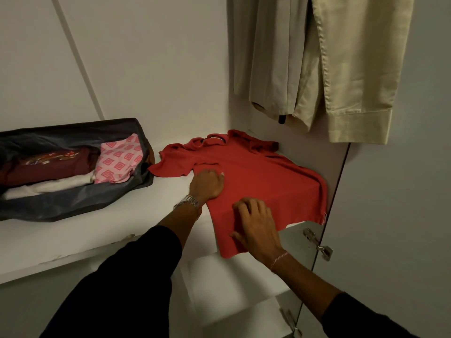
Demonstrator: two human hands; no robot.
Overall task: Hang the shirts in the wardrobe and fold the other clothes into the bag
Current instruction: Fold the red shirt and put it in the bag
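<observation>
Left hand (207,182) and right hand (256,222) press flat, fingers spread, on the red shirt (263,176), gripping nothing.

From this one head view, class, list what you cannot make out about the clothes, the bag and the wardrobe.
- Hanging beige shirts: hangers and rail are cut off by the top edge.
- Bag: its left end runs off the frame; anything beneath the folded clothes is hidden.
- Red shirt: its underside lies against the shelf; left hand and right hand cover parts.
- Maroon top's print: too small to read.
</observation>
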